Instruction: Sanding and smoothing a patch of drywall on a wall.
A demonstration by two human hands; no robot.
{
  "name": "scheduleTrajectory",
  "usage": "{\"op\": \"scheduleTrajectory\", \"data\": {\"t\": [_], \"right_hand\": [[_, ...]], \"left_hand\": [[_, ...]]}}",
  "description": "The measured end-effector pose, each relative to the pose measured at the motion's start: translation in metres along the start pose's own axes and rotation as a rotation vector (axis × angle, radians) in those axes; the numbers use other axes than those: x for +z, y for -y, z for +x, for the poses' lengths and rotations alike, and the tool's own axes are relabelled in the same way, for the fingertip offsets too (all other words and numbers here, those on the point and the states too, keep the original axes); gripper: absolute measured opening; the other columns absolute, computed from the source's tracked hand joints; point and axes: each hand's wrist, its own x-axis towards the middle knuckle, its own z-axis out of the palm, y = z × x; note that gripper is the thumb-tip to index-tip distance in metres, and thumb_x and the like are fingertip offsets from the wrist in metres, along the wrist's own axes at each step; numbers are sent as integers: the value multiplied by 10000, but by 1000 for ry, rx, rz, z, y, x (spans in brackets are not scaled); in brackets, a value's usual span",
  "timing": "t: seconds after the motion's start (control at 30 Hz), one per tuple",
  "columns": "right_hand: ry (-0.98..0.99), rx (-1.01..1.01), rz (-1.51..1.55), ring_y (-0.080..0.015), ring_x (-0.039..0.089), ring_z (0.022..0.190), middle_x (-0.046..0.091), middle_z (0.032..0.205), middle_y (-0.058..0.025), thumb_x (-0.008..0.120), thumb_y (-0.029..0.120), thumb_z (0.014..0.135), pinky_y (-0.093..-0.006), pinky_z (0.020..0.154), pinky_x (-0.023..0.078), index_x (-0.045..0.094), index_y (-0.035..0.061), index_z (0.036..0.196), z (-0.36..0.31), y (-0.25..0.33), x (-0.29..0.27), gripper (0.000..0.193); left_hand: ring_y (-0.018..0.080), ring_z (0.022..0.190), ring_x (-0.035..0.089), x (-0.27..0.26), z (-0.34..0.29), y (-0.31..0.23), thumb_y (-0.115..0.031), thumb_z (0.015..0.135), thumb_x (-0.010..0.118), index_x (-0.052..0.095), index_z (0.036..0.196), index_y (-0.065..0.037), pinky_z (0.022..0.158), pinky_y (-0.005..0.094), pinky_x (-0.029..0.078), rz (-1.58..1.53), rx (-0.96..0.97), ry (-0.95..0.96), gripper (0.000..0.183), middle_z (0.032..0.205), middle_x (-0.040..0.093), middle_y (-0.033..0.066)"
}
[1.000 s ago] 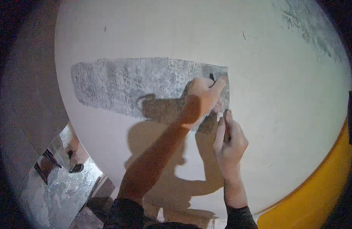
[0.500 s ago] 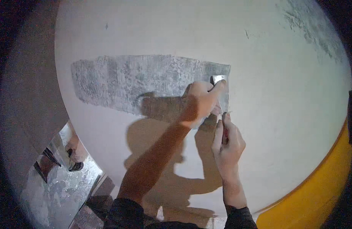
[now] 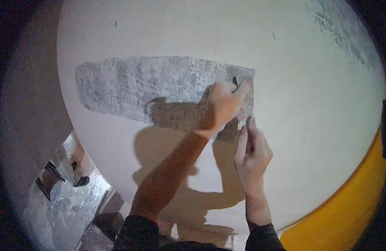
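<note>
A large patch of grey, damp-looking filler [image 3: 138, 83] spreads over the pale wall [image 3: 318, 108] in front of me. Near its right end, my left hand [image 3: 227, 102] is closed around a flat metal scraper; only the dark edge of the scraper [image 3: 235, 80] shows by my fingers. Just below and to the right, my right hand [image 3: 253, 157] grips a putty knife with a dark red handle [image 3: 250, 144]. Its tip points up toward my left hand, where its blade is mostly hidden. Both hands are close to the wall.
Another grey smeared area [image 3: 339, 35] lies at the upper right. A yellow surface [image 3: 335, 213] curves along the lower right. At the lower left is a shiny, stained grey surface [image 3: 71, 213] with dark objects [image 3: 82, 180] on it. Shadows of my arms fall across the wall.
Both hands have shifted slightly, and the scraper has tilted so its bright face no longer shows. Both tools stay in hand. The whole view has moved a little.
</note>
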Motion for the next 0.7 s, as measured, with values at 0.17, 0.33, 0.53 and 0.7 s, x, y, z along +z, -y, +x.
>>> {"op": "scheduleTrajectory", "data": {"t": [0.17, 0.33, 0.53, 0.7], "right_hand": [[-22, -53, -36, -233, 566, 555, 573, 689, -157, 605, 28, 832, -336, 505, 453, 592, -34, 1132, 7, -4, 6, 306], [59, -35, 15, -240, 543, 542, 546, 665, -150, 604, 21, 830, -347, 488, 444, 566, -47, 1161, -30, -5, 2, 340], [173, 141, 11, -156, 467, 491, 500, 632, -110, 583, -29, 835, -272, 450, 375, 593, -78, 1091, -119, 6, -9, 260], [38, 37, 13, -143, 444, 497, 488, 644, -98, 579, -31, 843, -262, 449, 364, 587, -69, 1106, -90, -10, 1, 266]], "left_hand": [[163, 453, 590, 1, 6, -2, -403, 863, 607, 577, 601, -3, 418, 286, 457, -61, -34, 44, 479, 526, 573, 97], [141, 440, 553, -1, -14, 39, -346, 870, 614, 593, 607, 1, 426, 278, 446, 87, -67, -24, 435, 518, 558, 71], [136, 424, 544, -11, -86, 119, -349, 870, 614, 549, 516, 9, 414, 322, 415, 85, -79, -6, 507, 458, 523, 58], [126, 423, 556, -1, -48, 85, -341, 871, 617, 536, 503, 0, 408, 312, 420, 180, -145, 47, 509, 447, 498, 39]]}}
